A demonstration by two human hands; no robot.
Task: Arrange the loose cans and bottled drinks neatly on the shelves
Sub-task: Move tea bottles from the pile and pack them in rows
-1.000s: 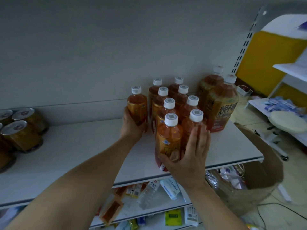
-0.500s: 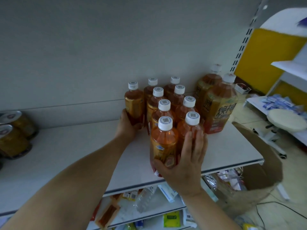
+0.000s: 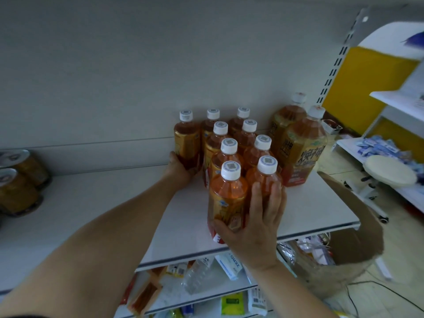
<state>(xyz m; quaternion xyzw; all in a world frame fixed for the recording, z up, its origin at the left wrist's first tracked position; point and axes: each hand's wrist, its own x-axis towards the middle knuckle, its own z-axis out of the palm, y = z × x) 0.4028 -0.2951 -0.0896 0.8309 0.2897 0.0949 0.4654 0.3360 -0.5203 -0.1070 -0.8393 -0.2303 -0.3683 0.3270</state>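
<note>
Several small tea bottles with white caps stand in two tight rows on the white shelf [image 3: 96, 214]. My left hand [image 3: 180, 168] grips the base of a separate tea bottle [image 3: 187, 140] standing upright at the back left of the rows. My right hand [image 3: 257, 226] is pressed flat against the two front bottles [image 3: 229, 193], thumb under the left one and fingers spread on the right one. Two larger tea bottles [image 3: 302, 145] stand to the right of the rows. Gold cans [image 3: 18, 180] sit at the shelf's left end.
A lower shelf [image 3: 206, 292] holds loose packets and an empty clear bottle. A brown cardboard box [image 3: 353, 255] with wrappers stands on the floor at the right, beside a white stool [image 3: 390, 171]. Another shelf unit with blue packets stands at the far right.
The view has shifted right, so the cans sit nearer the left edge. Both hands hold the same bottles as before; my left hand's bottle stands slightly closer to the rows.
</note>
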